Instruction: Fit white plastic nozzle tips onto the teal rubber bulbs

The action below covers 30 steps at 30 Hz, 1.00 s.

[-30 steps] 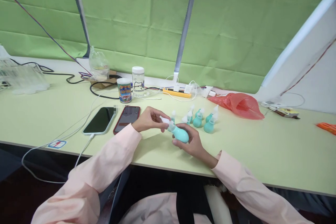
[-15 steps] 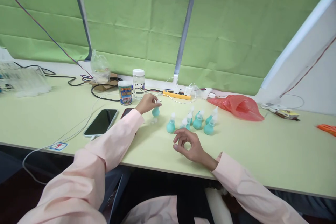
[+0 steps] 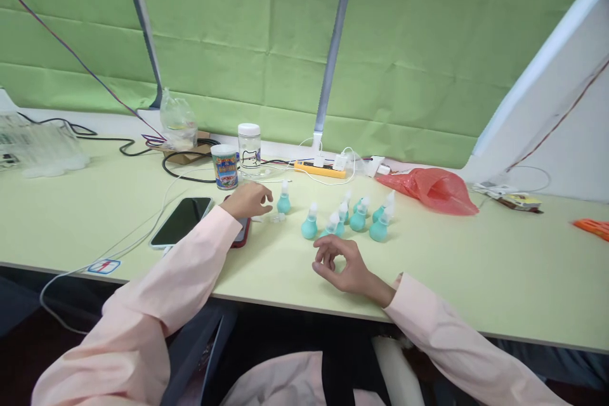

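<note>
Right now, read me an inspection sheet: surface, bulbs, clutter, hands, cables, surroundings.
Surface: pale table; sticker near its front edge.
Bulbs: teal with pale tips; one stands beside the left hand.
Clutter: phones, cup, jar, red bag.
Hands: left open, holding nothing; right hand loosely curled, no bulb gripped.
Cables: white cord hangs over the front edge; black cable left of the cup.
Surroundings: green sheeting behind the table.

A printed cup stands beside a jar.
</note>
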{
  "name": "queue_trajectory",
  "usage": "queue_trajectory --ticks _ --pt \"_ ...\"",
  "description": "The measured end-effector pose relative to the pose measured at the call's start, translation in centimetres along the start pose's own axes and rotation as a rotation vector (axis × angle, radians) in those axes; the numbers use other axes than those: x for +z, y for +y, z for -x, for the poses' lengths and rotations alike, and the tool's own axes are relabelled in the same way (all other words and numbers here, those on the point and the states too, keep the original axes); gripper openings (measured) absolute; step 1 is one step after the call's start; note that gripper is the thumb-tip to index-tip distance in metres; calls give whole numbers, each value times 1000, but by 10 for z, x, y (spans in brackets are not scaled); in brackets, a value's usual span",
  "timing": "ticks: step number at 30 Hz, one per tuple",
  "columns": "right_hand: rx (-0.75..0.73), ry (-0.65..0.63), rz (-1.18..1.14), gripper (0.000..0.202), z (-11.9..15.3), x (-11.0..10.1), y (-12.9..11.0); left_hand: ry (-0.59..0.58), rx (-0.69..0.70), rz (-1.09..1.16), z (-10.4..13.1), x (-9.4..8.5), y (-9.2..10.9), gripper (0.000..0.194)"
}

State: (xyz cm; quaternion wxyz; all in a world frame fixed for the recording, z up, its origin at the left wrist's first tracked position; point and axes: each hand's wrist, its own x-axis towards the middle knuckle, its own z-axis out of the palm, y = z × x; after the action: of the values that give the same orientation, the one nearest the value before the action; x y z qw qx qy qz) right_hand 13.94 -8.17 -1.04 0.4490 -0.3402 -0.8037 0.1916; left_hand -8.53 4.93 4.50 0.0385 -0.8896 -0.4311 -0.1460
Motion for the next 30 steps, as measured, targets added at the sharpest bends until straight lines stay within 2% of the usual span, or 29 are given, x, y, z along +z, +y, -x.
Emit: queue_trajectory --ticks 4,7,9,13,16,20,23,27,30 --pt "-28 5 27 21 2 0 3 -140 73 -4 4 20 2 35" --pt "-34 0 41 19 2 1 5 -177 63 1 2 31 6 40" --pt "-38 -1 51 18 2 1 6 -182 79 8 1 34 10 36" --pt "-41 11 87 16 2 3 7 -145 80 -18 4 34 19 28" --pt "-42 19 162 19 3 3 7 -125 98 25 15 31 36 26" --pt "-92 -132 337 38 3 2 5 -186 264 204 32 29 68 23" --pt "-138 -214 433 31 3 2 5 -181 346 278 40 34 85 18" --pt "-108 -208 483 20 2 4 10 -165 346 312 44 37 90 17" --pt "-90 -210 499 16 2 5 12 -175 348 321 40 30 81 23"
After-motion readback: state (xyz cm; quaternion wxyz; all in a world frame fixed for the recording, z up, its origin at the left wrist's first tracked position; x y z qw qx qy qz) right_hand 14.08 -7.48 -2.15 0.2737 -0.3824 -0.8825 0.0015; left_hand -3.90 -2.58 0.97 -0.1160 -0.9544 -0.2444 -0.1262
